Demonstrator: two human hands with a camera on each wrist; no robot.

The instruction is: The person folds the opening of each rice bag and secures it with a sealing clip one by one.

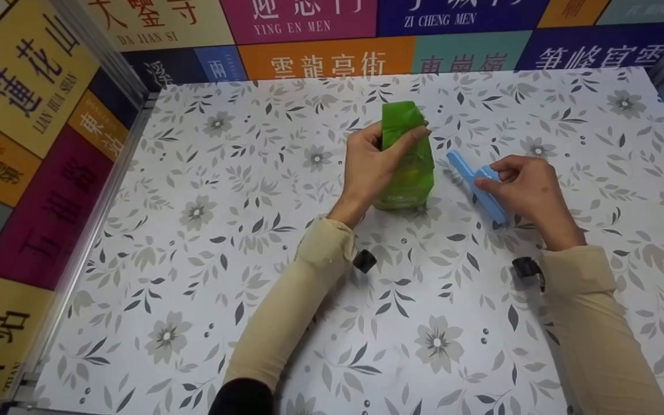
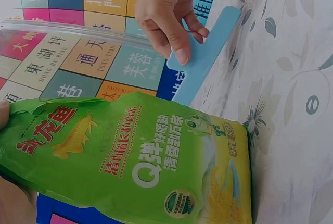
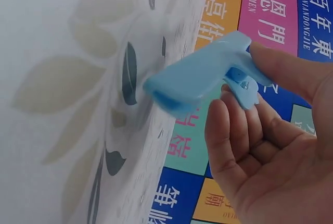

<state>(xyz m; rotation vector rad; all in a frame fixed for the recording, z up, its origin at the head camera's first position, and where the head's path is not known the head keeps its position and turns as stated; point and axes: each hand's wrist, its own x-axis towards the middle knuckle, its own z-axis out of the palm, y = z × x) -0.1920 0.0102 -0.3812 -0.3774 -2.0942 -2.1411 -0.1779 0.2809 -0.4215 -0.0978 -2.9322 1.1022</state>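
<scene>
A green bag of rice (image 1: 407, 173) stands upright on the table, its printed front filling the lower part of the left wrist view (image 2: 130, 156). My left hand (image 1: 369, 158) grips the bag near its folded top, with the thumb across the side facing me. To the right, my right hand (image 1: 531, 184) pinches the handle tabs of a long light-blue bag clip (image 1: 476, 187) between thumb and fingers. The clip (image 3: 203, 73) is tilted and apart from the bag. In the right wrist view its two tabs sit between the thumb and the curled fingers of the right hand (image 3: 270, 156).
The table (image 1: 251, 259) has a white cover with grey flowers and leaves. Colourful panels with printed place names (image 1: 320, 57) wall off the back and the left side. A small black camera (image 1: 365, 261) sits at the left cuff, another (image 1: 526, 267) at the right.
</scene>
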